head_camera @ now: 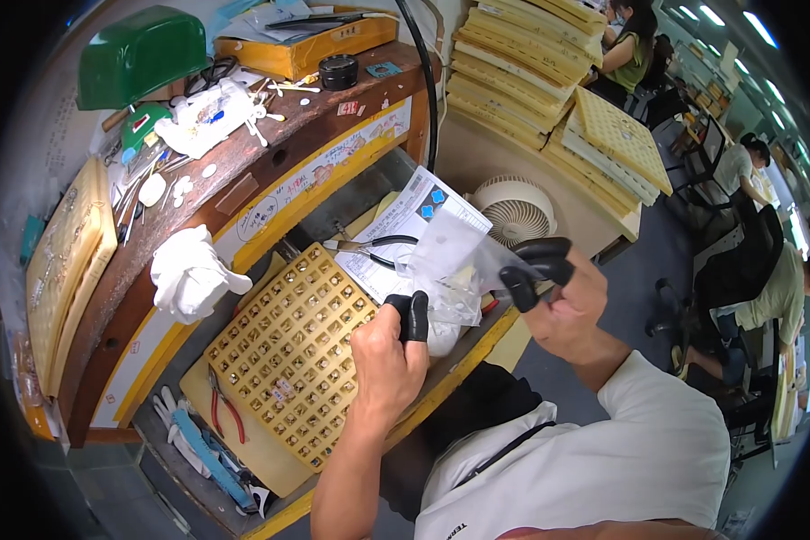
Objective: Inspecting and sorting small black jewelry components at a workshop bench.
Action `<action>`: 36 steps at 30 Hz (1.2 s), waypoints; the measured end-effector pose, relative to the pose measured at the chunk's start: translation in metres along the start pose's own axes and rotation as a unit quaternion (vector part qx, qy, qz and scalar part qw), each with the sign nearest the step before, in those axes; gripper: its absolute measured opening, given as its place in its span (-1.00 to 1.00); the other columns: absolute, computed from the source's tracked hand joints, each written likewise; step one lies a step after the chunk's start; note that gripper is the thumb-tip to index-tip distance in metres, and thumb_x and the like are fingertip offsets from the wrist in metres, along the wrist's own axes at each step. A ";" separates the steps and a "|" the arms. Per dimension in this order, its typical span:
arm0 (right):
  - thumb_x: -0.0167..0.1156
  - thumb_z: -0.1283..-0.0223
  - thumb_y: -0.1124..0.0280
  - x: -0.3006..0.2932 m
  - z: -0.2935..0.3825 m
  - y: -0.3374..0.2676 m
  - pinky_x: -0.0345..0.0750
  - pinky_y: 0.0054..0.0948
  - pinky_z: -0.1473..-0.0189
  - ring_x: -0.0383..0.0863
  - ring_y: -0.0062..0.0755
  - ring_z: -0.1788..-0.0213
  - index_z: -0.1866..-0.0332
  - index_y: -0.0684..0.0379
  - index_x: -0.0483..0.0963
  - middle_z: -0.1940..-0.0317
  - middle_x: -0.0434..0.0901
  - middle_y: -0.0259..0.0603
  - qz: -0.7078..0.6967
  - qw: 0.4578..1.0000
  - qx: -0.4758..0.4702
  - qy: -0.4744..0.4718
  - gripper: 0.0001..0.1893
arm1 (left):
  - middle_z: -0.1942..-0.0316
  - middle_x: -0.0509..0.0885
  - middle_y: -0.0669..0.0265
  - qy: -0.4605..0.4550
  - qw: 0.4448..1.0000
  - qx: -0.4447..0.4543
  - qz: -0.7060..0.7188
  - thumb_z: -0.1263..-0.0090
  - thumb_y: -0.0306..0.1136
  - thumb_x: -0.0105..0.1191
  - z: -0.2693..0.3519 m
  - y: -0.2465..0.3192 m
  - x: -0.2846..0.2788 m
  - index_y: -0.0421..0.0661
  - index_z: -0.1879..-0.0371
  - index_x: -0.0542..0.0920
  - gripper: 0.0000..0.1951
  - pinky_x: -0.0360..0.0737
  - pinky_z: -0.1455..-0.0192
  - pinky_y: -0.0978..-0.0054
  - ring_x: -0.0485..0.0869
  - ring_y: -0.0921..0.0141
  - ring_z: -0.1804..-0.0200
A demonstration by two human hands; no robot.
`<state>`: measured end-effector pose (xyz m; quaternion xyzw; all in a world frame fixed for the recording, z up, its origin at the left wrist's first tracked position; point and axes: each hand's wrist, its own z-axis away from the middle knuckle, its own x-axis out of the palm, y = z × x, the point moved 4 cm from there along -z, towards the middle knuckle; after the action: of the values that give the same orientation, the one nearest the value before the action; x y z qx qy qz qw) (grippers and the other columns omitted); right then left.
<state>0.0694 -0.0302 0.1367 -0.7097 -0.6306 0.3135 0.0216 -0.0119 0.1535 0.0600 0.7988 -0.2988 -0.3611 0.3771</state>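
Black finger cots cover some fingertips of both hands. My left hand [391, 358] pinches the lower edge of a clear plastic bag [449, 253] above the open drawer. My right hand [570, 297] grips the bag's other side, its fingers curled. Left of the bag lies a yellow compartment tray [290, 358] with small metal pieces in its cells. Black-handled pliers [358, 248] rest on a printed sheet [378, 270] behind my left hand. Red-handled pliers [226, 410] lie at the tray's lower left edge.
A curved wooden bench [243, 158] borders the drawer, with a white cloth bundle [192, 273] at its edge. Cotton swabs and thin tools lie on it. A round fan [513, 209] stands beside stacked yellow trays [520, 67]. Gloves [169, 418] lie in the drawer's corner. Several people sit at right.
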 end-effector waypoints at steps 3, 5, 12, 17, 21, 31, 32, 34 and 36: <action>0.47 0.04 0.64 0.002 0.001 0.001 0.51 -0.53 0.42 0.60 -0.44 0.47 0.33 0.31 0.65 0.37 0.65 -0.15 -0.004 1.000 -0.014 -0.020 -0.84 | 0.77 0.36 0.04 0.004 1.000 -0.008 0.006 -0.38 -0.57 0.15 0.002 -0.001 0.001 -0.24 0.63 0.35 -0.67 0.24 0.62 0.24 0.34 0.11 0.75; 0.51 0.04 0.59 0.003 0.001 0.006 0.45 -0.51 0.47 0.54 -0.45 0.51 0.38 0.31 0.61 0.42 0.62 -0.18 -0.017 1.000 -0.015 -0.008 -0.82 | 0.77 0.36 0.04 0.003 1.000 -0.006 0.005 -0.38 -0.57 0.15 0.002 0.001 0.003 -0.24 0.63 0.35 -0.67 0.25 0.63 0.25 0.34 0.11 0.75; 0.55 0.04 0.53 0.014 -0.001 0.004 0.52 -0.50 0.43 0.62 -0.36 0.47 0.35 0.30 0.62 0.41 0.65 -0.16 0.007 0.997 -0.067 0.026 -0.79 | 0.76 0.38 0.02 0.001 1.000 -0.010 0.010 -0.38 -0.56 0.15 0.000 0.001 0.001 -0.25 0.63 0.36 -0.68 0.27 0.62 0.24 0.35 0.10 0.75; 0.46 -0.06 0.61 0.005 0.022 0.012 0.61 -0.51 0.37 0.71 -0.38 0.37 0.28 0.31 0.63 0.33 0.68 -0.09 -0.057 0.997 0.001 0.052 -0.84 | 0.76 0.38 0.00 0.006 1.000 -0.012 0.010 -0.38 -0.56 0.15 0.001 -0.001 0.000 -0.26 0.63 0.36 -0.68 0.27 0.62 0.24 0.35 0.09 0.74; 0.41 -0.12 0.60 0.010 0.021 0.021 0.62 -0.53 0.33 0.72 -0.42 0.35 0.19 0.30 0.64 0.28 0.70 -0.13 -0.069 0.997 -0.026 0.031 -0.84 | 0.73 0.39 0.25 -0.004 1.000 -0.016 -0.005 -0.44 -0.55 0.12 0.005 -0.003 0.002 -0.29 0.54 0.42 -0.74 0.22 0.59 0.42 0.27 0.50 0.65; 0.38 -0.10 0.64 0.013 0.023 0.038 0.56 -0.50 0.37 0.68 -0.38 0.37 0.27 0.35 0.61 0.33 0.67 -0.10 -0.194 0.975 0.079 0.071 -0.88 | 0.72 0.40 0.34 -0.008 0.998 -0.062 0.021 -0.45 -0.51 0.11 0.003 -0.006 0.001 -0.29 0.47 0.52 -0.80 0.24 0.57 0.47 0.31 0.57 0.62; 0.38 -0.10 0.65 0.011 0.021 0.039 0.55 -0.49 0.36 0.67 -0.38 0.37 0.27 0.35 0.61 0.32 0.67 -0.11 -0.142 0.987 0.055 0.045 -0.89 | 0.72 0.41 0.34 -0.011 0.997 -0.067 0.024 -0.45 -0.51 0.11 0.002 -0.006 0.001 -0.29 0.47 0.52 -0.80 0.24 0.57 0.47 0.32 0.57 0.62; 0.38 -0.07 0.68 0.008 0.023 0.040 0.54 -0.48 0.32 0.66 -0.39 0.36 0.30 0.34 0.61 0.30 0.68 -0.10 -0.131 0.988 0.076 0.037 -0.89 | 0.72 0.41 0.34 -0.014 0.997 -0.066 0.024 -0.45 -0.51 0.11 0.001 -0.005 0.001 -0.30 0.47 0.53 -0.80 0.24 0.57 0.47 0.32 0.58 0.62; 0.39 -0.05 0.69 0.009 0.014 0.033 0.54 -0.49 0.30 0.66 -0.41 0.34 0.29 0.34 0.60 0.29 0.68 -0.11 -0.126 0.991 0.042 0.013 -0.87 | 0.72 0.41 0.34 -0.016 0.998 -0.064 0.022 -0.45 -0.51 0.11 0.001 -0.005 0.001 -0.30 0.47 0.53 -0.80 0.25 0.57 0.47 0.32 0.58 0.62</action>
<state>0.0916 -0.0341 0.1079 -0.6267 -0.7010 0.3256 0.0992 -0.0112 0.1546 0.0552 0.7600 -0.2988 -0.3840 0.4309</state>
